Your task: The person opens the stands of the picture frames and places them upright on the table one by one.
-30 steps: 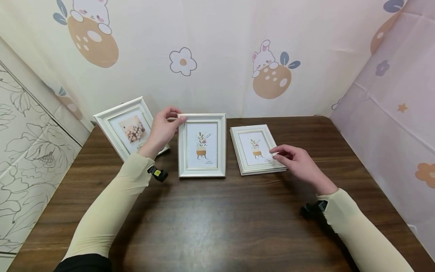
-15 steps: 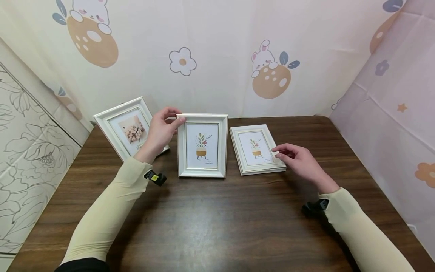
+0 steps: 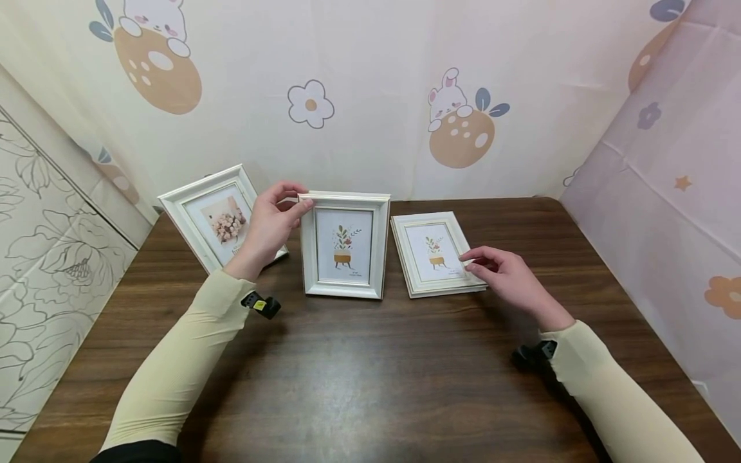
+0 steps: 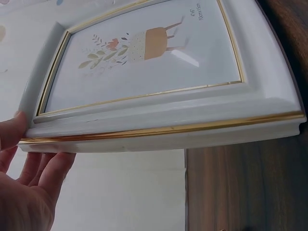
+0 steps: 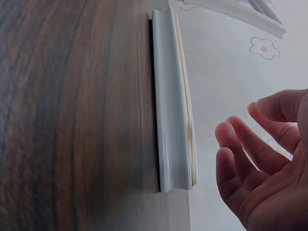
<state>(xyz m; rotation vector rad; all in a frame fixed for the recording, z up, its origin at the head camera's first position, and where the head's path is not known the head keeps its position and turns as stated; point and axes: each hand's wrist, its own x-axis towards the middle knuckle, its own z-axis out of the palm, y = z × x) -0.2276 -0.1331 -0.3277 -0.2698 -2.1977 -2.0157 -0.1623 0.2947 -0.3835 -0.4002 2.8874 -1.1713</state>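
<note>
My left hand (image 3: 272,217) pinches the upper left corner of a white picture frame (image 3: 346,289) with gold trim, the thumb on its front and the fingers behind. This frame stands upright, tilted back a little, and shows a potted plant print. In the left wrist view, the thumb and fingers close on the corner of the same frame (image 4: 144,115). A second white frame (image 3: 425,283) with the same print lies flat on the table to the right. Above its right edge hovers my right hand (image 3: 509,273), fingers loosely bent, holding nothing; the right wrist view shows a gap between fingertips and frame (image 5: 173,106).
A third white frame (image 3: 199,241) with a pink flower photo stands angled at the left, partly behind my left forearm. The dark wooden table (image 3: 359,379) meets a curtain (image 3: 370,148) printed with rabbits at the back. A camera is strapped to each wrist.
The middle frame has tipped further back and its lower edge has shifted slightly away from me, my left hand moving slightly with it. The right hand has stayed nearly in place.
</note>
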